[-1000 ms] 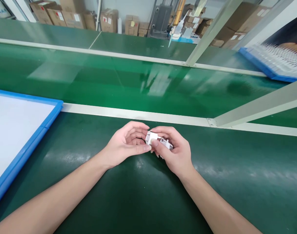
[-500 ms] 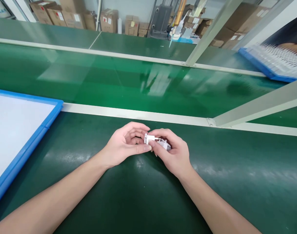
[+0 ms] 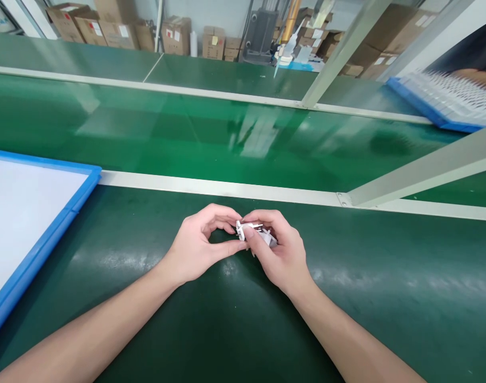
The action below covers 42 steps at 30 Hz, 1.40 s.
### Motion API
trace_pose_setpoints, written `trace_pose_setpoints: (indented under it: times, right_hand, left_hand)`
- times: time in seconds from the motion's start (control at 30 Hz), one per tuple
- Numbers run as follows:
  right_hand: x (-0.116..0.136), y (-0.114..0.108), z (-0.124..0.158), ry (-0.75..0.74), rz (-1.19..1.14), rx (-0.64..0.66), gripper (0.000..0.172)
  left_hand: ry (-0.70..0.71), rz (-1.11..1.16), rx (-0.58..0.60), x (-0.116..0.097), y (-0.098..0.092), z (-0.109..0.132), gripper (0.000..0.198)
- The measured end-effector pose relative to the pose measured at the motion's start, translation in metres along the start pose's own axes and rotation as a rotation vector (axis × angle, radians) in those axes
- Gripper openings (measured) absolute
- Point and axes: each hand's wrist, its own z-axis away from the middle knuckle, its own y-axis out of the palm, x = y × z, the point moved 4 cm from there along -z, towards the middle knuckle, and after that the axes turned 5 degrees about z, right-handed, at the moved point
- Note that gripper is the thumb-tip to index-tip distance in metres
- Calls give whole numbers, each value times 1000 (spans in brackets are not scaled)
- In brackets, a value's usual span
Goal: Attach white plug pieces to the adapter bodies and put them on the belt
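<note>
Several small white plastic parts (image 3: 266,238) are bunched in my right hand (image 3: 281,249), pinched between its thumb and curled fingers. One of them, a white flanged part (image 3: 240,231), sticks out to the left beyond my right thumb. My left hand (image 3: 203,242) curves around from the other side, with its thumb and fingertips closed on the rim of that flange. Both hands are held above the dark green tabletop (image 3: 227,319). The inner ends of the parts are hidden by my right fingers, and their exact kind is too small to make out.
A blue-edged white tray (image 3: 73,205) lies at the left. Beyond a pale metal rail (image 3: 219,187) runs a bright green belt surface (image 3: 166,138). A slanted metal post (image 3: 426,167) rises at the right. Farther off, a co-worker's arm is by a blue tray (image 3: 438,114) of clear spiky pieces.
The flanged part has tilted and now sits deeper in my right grip. My left fingertips have closed in on its flange from a looser, more spread pose.
</note>
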Motion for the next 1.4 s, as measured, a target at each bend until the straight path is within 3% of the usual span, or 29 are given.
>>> trace_pose_setpoints:
  times: [0.3, 0.73, 0.93, 1.1, 1.4]
  right_hand:
    - [-13, -3, -4, 220, -271, -104, 22]
    - [-9, 5, -4, 157, -225, 121, 24]
    - [-9, 4, -3, 135, -127, 98, 24]
    - [-8, 3, -5, 153, -197, 87, 25]
    - [-8, 7, -4, 198, -274, 167, 27]
  left_hand:
    - [9, 101, -47, 2, -3, -4, 38]
    - [125, -82, -4, -1, -2, 2, 26]
    - [93, -176, 23, 0, 0, 4, 25]
    - [107, -193, 8, 0, -1, 3, 26]
    - [385, -583, 3, -12, 4, 11, 31]
